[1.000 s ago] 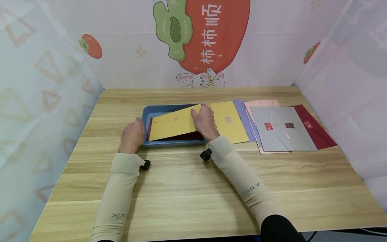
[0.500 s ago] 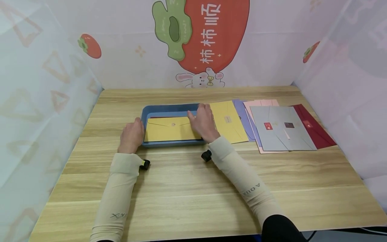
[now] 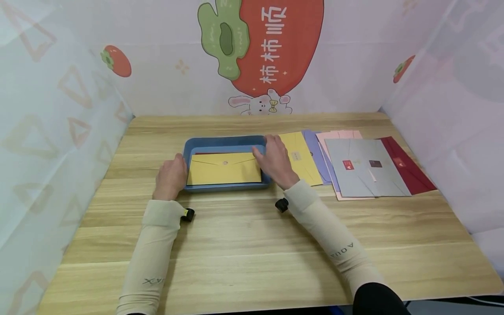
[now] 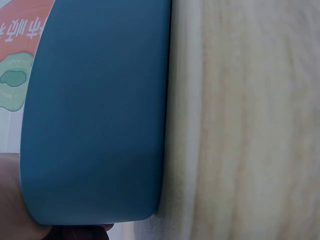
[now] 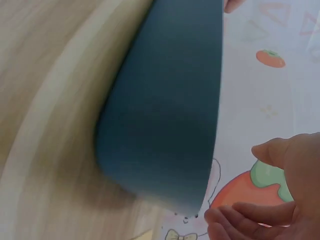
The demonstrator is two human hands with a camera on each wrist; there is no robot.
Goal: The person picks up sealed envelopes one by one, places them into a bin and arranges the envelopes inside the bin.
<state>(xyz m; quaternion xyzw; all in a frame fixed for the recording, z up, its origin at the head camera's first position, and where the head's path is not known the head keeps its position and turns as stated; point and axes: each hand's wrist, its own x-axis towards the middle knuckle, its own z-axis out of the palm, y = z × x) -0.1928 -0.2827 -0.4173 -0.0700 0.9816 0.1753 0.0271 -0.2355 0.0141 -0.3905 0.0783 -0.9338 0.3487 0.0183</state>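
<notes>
A blue tray [image 3: 224,188] stands on the table, with a yellow envelope [image 3: 224,173] lying flat in it and the edge of a dark red one showing behind. At the tray's left end my left hand [image 3: 171,177] grips the rim; in the left wrist view the hand [image 4: 15,210] wraps round the tray's corner [image 4: 95,115]. My right hand [image 3: 277,161] hovers over the tray's right end. Its thumb and fingers stand apart in the right wrist view, where the hand [image 5: 280,190] holds nothing beside the tray wall [image 5: 165,115].
Right of the tray lies another yellow envelope [image 3: 293,153], partly under my right hand in this view. Purple [image 3: 315,151], pink [image 3: 346,134], grey [image 3: 366,170] and dark red envelopes [image 3: 409,168] overlap in a row farther right. A printed backdrop [image 3: 157,87] rises behind the table.
The yellow envelope has dropped from a tilt to lying flat in the tray. My right hand has let go of it and shifted right. The left hand has stayed at the tray.
</notes>
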